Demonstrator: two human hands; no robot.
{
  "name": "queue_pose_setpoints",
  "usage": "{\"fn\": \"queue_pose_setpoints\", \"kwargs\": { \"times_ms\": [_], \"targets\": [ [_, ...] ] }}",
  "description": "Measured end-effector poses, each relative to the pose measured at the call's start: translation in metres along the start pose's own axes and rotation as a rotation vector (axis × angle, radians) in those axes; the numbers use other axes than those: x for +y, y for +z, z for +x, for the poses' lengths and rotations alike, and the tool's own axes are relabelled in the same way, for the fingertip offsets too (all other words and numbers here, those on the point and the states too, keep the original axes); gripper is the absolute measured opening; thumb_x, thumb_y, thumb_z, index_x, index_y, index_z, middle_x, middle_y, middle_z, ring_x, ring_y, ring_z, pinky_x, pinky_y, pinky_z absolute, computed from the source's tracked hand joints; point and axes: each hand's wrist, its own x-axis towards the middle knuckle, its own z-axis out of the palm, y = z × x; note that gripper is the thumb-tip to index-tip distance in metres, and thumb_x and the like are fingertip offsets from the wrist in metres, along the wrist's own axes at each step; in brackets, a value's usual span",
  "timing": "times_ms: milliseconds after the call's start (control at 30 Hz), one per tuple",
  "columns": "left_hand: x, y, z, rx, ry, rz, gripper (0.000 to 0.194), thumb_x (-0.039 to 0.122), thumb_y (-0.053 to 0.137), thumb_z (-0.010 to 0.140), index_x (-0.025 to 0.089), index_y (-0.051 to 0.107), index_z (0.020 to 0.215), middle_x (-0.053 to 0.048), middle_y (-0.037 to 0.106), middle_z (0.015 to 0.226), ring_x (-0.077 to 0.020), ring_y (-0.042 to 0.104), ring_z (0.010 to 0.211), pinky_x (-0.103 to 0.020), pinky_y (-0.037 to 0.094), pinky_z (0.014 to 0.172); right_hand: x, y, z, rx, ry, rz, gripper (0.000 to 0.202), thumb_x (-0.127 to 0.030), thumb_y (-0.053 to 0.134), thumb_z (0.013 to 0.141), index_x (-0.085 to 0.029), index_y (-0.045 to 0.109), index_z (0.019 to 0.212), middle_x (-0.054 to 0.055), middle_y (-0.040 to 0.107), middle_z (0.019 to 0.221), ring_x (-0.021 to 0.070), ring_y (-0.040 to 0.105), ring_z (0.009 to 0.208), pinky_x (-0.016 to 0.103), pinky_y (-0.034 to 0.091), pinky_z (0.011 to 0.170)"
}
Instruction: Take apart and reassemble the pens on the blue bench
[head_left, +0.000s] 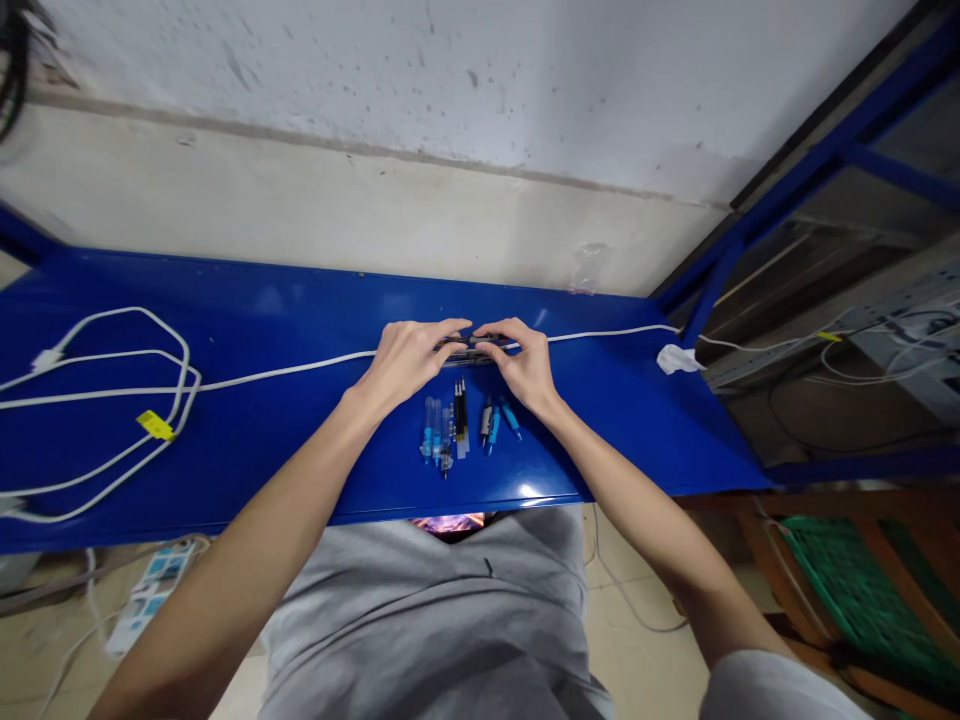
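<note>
Both hands meet over the middle of a blue table [285, 440]. My left hand [409, 362] and my right hand [523, 365] each grip one end of a small dark bundle of thin rods [469, 347], fingertips pinching it from both sides. It lies flat just above the table, beside a white cable [285, 372]. In front of the hands lie loose pen parts: clear barrels with blue grips [433, 432], black and yellow refills [460, 418], and blue-tipped pieces [499, 420].
White cable loops [112, 400] with a yellow tag [156, 425] cover the table's left side. A white plug [677, 359] lies at the right end. Blue shelving [825, 160] stands to the right, a power strip [150, 590] on the floor, a green crate [862, 590] lower right.
</note>
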Motion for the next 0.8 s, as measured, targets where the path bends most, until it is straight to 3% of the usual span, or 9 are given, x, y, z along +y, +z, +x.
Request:
{"fn": "queue_pose_setpoints", "kwargs": {
  "times_ms": [167,467,667,800],
  "targets": [
    [-0.0001,-0.001,0.0001,-0.007,0.028,0.007,0.023,0.035,0.059,0.102,0.023,0.077,0.109,-0.005,0.08,0.107,-0.0234,0.075,0.098,-0.031,0.051,0.082,0.0001,-0.0007,-0.0003,-0.001,-0.007,0.005,0.007,-0.03,0.074,0.092,-0.025,0.078,0.096,0.003,0.078,0.097,0.022,0.067,0.091,0.036,0.053,0.086],
    [-0.0026,0.0028,0.0003,-0.007,0.048,-0.049,0.037,0.047,0.051,0.105,0.019,0.076,0.106,-0.007,0.072,0.096,-0.0202,0.067,0.084,-0.03,0.047,0.074,0.0022,0.001,-0.0015,0.0,0.054,0.017,0.009,-0.033,0.075,0.091,-0.026,0.079,0.096,0.004,0.078,0.098,0.0223,0.068,0.091,0.037,0.054,0.087],
    [-0.0038,0.004,0.0,-0.031,0.139,-0.105,0.035,0.031,0.042,0.108,0.017,0.072,0.118,-0.009,0.065,0.104,-0.0205,0.064,0.092,-0.032,0.049,0.081,0.004,-0.0013,-0.001,0.041,0.078,0.012,0.012,-0.035,0.075,0.09,-0.026,0.08,0.096,0.004,0.078,0.098,0.0224,0.068,0.09,0.037,0.053,0.086],
    [-0.0029,0.0054,-0.0012,-0.017,0.161,-0.067,0.033,0.026,0.042,0.106,0.017,0.073,0.114,-0.009,0.066,0.103,-0.0215,0.064,0.094,-0.033,0.049,0.081,0.0043,0.0004,-0.0018,0.007,0.079,0.006,0.019,-0.043,0.075,0.09,-0.025,0.081,0.094,0.004,0.078,0.093,0.0215,0.068,0.085,0.035,0.052,0.082]
  ]
}}
